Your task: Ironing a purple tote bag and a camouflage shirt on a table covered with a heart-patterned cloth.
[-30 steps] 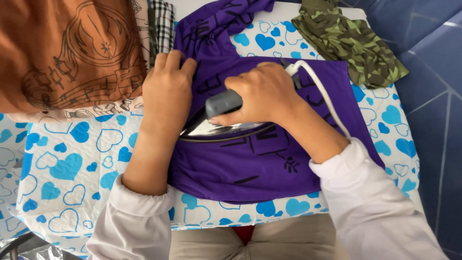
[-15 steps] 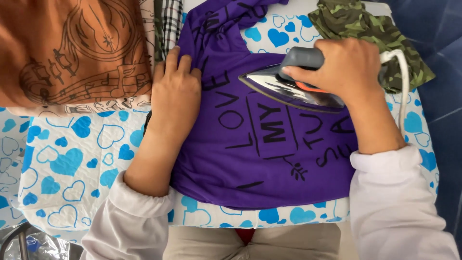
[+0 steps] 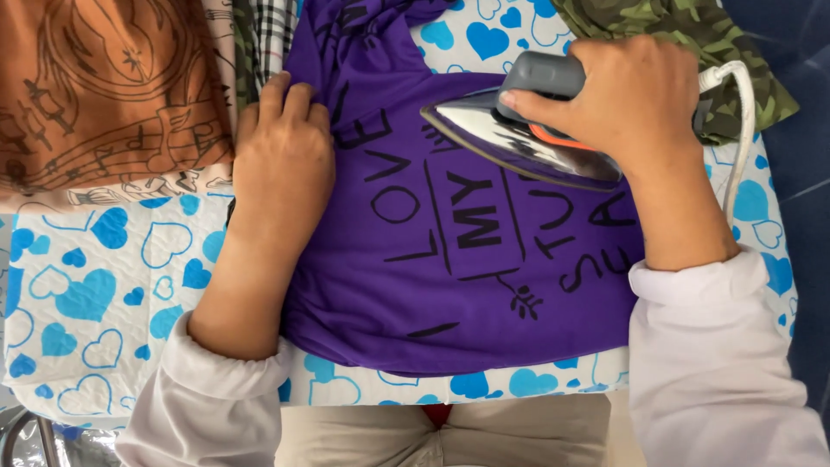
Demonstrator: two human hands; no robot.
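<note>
Purple shirt [image 3: 450, 277] | left hand [image 3: 281, 160] flat, pressing it | right hand [image 3: 635, 99] clenched around iron [image 3: 519, 134]

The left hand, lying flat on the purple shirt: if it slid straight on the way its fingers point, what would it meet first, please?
The left hand points up the board, fingertips at the edge of the purple shirt. Straight ahead, it would probably first meet the checked cloth, which looks to lie just beyond them, beside the brown printed garment.

Orange printed garment [image 3: 104, 95] at ten o'clock, checked cloth [image 3: 270, 35] just beside it, camouflage garment [image 3: 692, 39] at one o'clock, blue-heart ironing board cover [image 3: 95, 294] underneath
</note>
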